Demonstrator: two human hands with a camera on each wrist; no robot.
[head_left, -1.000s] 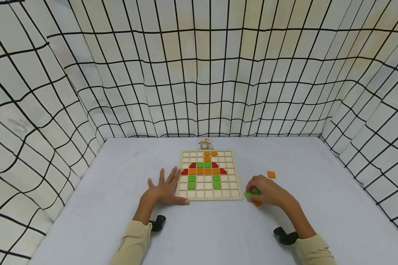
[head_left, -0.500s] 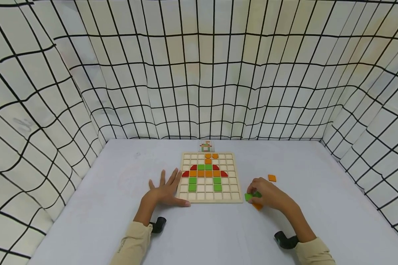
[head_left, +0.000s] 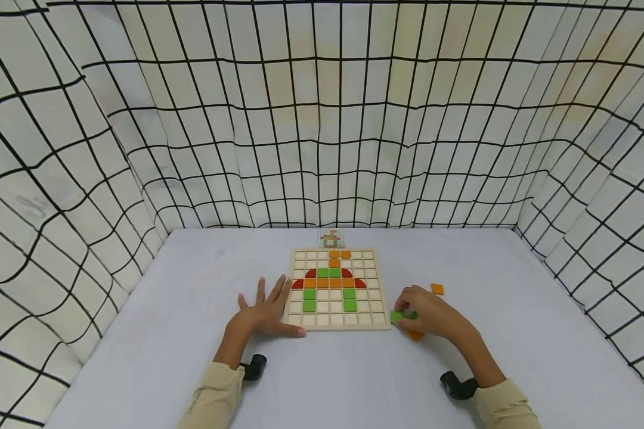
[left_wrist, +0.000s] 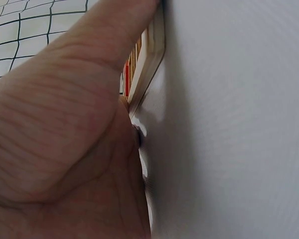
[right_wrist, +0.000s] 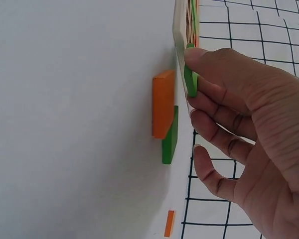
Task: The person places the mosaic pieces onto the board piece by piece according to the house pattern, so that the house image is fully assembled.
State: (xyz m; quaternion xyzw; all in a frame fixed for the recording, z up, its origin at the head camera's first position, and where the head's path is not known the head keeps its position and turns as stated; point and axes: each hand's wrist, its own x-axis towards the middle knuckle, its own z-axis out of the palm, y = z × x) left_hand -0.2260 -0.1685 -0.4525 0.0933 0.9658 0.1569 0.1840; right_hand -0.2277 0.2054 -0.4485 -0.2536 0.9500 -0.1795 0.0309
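A light wooden grid board [head_left: 330, 327] lies on the table, bearing red, orange and green tiles in a figure-like pattern. My left hand [head_left: 264, 316] rests with fingers spread at the board's left side, thumb along its near left corner. By the board's near right corner, my right hand [head_left: 428, 313] pinches a green tile [right_wrist: 190, 79] between thumb and fingers, held just off the table. Below that hand lie an orange tile [right_wrist: 163, 105] and another green tile [right_wrist: 170, 143], close together. The left wrist view shows mostly the palm and thumb [left_wrist: 84, 74].
A small picture card [head_left: 331, 239] with a similar coloured pattern stands or lies behind the board. One loose orange tile [head_left: 437, 289] lies beyond my right hand. Black netting over white walls [head_left: 343, 149] encloses the white table [head_left: 220, 262] at the back and sides.
My right hand has shifted slightly left with the green tile, closer to the board's edge. My left hand keeps its place. The head view has tilted a little.
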